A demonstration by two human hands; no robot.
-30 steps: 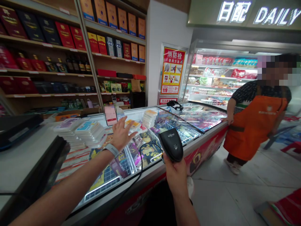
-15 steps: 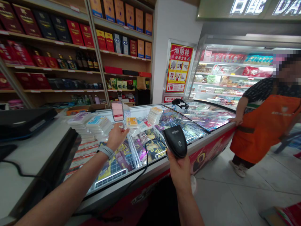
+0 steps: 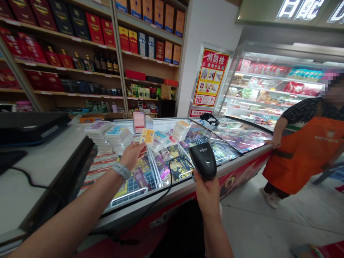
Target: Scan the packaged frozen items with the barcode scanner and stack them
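My left hand (image 3: 132,154), with a grey watch band on the wrist, pinches the near edge of a flat clear pack with a yellow label (image 3: 147,136). The pack is tilted up above the freezer's glass top. Around it on the glass stand a stack of blue-labelled packs (image 3: 117,138), a purple-labelled stack (image 3: 99,134), and a further stack (image 3: 181,129) to the right. A black handheld barcode scanner (image 3: 203,161) is gripped by my right hand (image 3: 208,193), its head raised and its cable looping left across the freezer front.
The chest freezer (image 3: 228,168) holds bagged goods in white wire baskets (image 3: 154,168) under glass. A person in an orange apron (image 3: 303,157) stands at its right end, one hand on the edge. A white counter (image 3: 40,157) lies left, bottle shelves (image 3: 80,68) behind.
My left hand has lifted the yellow-labelled pack from lying flat to tilted up, its label turned toward me. The scanner stays raised in my right hand. The view has shifted slightly left.
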